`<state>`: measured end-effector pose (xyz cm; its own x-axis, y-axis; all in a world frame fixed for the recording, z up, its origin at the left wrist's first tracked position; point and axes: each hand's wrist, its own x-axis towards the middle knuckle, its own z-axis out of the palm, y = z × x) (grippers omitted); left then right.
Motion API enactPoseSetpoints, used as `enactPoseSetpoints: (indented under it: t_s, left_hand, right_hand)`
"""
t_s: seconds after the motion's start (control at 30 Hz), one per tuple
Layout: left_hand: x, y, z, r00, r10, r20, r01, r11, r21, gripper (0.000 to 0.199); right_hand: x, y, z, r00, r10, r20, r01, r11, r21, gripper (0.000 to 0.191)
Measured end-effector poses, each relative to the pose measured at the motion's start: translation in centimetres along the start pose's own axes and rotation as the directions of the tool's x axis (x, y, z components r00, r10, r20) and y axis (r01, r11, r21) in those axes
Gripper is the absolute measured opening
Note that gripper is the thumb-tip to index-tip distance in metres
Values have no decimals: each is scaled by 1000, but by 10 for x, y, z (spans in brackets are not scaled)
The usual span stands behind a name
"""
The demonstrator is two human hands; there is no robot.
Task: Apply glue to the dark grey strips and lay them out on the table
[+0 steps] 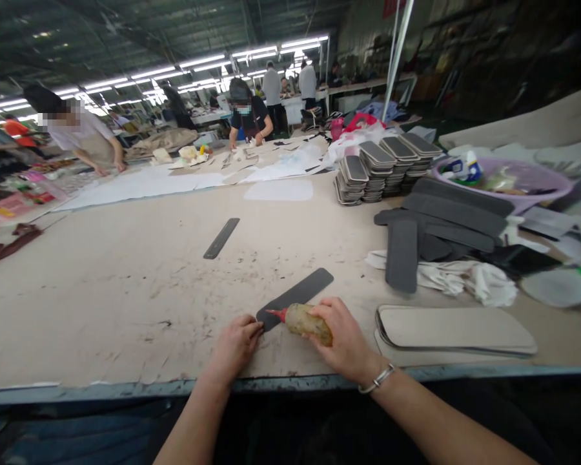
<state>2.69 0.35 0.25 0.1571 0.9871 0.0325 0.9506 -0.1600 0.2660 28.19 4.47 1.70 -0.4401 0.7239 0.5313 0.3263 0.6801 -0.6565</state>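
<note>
My right hand (341, 336) is wrapped round a yellowish squeeze bottle (301, 321), tipped on its side with its red nozzle pointing left. The nozzle tip is over the near end of a dark grey rounded strip (297, 290) lying on the table; whether it touches cannot be made out. At that same end, my left hand (239, 342) has its fingers closed on the strip's edge. Farther off lies a narrower dark strip (221, 238). Right of my right hand is a stack of beige rounded panels (458, 328).
Dark grey pieces (401, 255) are heaped at the right beside a white crumpled cloth (489, 284). Behind them are stacks of rounded panels (356, 169) and a purple basin (556, 187). Two co-workers (252, 116) stand across the table (126, 290). A pole (397, 58) rises at the back.
</note>
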Motion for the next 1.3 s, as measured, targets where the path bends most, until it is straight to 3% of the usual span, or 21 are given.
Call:
enactPoseSetpoints:
  t_s: [0.47,0.97,1.17,1.3]
  left_hand:
    - [0,-8,6,998,50,-34,-51,999,-20,29]
    - [2,-20,14,988,106,-114,-101,993,54,31]
    - [1,-24,15,987,103,-121,-96,993,65,27]
    - [4,-21,13,990,102,-99,-97,994,54,26]
  right_hand:
    - [1,2,19,999,-7,40,8,1000,-20,34]
    - [5,37,-30,968,193,-164,-231,936,-265,34]
    - [9,54,-39,936,218,-275,-308,887,-343,32]
    - [11,52,-42,929,215,-302,-317,882,-349,31]
